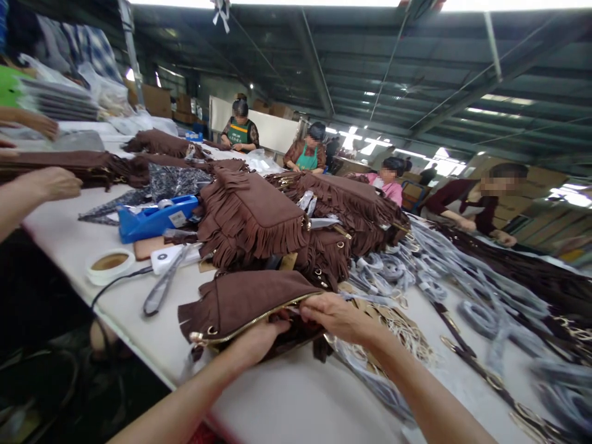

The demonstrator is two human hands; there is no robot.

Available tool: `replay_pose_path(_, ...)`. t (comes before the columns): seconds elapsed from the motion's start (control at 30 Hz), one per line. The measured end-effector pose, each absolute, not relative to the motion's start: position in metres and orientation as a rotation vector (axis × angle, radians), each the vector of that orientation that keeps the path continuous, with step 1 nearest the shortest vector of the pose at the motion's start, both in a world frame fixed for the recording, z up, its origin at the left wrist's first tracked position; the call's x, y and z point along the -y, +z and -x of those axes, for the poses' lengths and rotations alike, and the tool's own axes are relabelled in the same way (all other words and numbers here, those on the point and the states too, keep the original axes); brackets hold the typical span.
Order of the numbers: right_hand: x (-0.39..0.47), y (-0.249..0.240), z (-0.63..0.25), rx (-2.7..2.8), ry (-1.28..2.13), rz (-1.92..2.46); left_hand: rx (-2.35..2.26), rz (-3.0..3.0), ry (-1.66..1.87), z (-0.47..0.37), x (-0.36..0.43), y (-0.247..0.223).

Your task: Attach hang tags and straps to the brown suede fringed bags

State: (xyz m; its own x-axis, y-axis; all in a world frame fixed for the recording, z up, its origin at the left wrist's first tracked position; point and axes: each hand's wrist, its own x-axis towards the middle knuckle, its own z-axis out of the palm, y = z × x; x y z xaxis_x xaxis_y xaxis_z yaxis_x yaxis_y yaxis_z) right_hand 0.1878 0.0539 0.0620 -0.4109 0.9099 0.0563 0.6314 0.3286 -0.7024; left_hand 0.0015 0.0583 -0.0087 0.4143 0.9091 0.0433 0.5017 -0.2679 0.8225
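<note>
Head camera is looking down along a long white worktable (pixel 287 401), where the person's two bare hands are meeting at a brown suede fringed bag (pixel 240 302) lying flat near the table's front edge. The left hand (pixel 259 339) is reaching into the bag's gold-zippered mouth, its fingers curling closed on the lower lip of the opening. The right hand (pixel 337 317) is pinching the upper edge of the same opening, fingers narrow and pressing on the suede just beside the left hand. Just behind the bag, a heap of matching brown fringed bags (pixel 259 222) is piling up across the middle of the table. To the left of that heap, a blue plastic tape dispenser (pixel 155 219) is sitting, with a white roll of tape (pixel 110 264) near it toward the table edge and a pair of grey metal scissors (pixel 161 287) lying between the roll and the bag. On the right, grey wrapped straps (pixel 462 277) are spreading across the table. At the far left, another person's hand (pixel 55 183) is resting on brown material, and several co-workers in aprons are sitting along the far side.
</note>
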Motion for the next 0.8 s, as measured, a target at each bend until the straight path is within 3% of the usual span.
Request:
replay_pose_path(0.17,-0.063,0.061,-0.186,2.059,0.863,1.381,-1.094,-1.992,0.692,-0.004,-0.052,0.011)
replay_pose_path(0.33,-0.068,0.048,-0.177,1.970,0.685,1.436,-1.213,-2.628,0.636,-0.001,-0.036,0.004)
replay_pose_path(0.43,-0.059,0.046,-0.173,2.018,0.699,1.384,-1.111,-2.830,0.841,0.002,-0.036,-0.003)
replay_pose_path(0.6,-0.052,0.044,-0.177,1.942,0.861,1.357,-1.077,-2.664,1.087,0.002,-0.043,-0.003)
replay_pose_path(0.8,-0.062,0.040,-0.185,1.710,1.080,1.400,-0.726,-3.090,1.487,0.007,-0.042,-0.007)
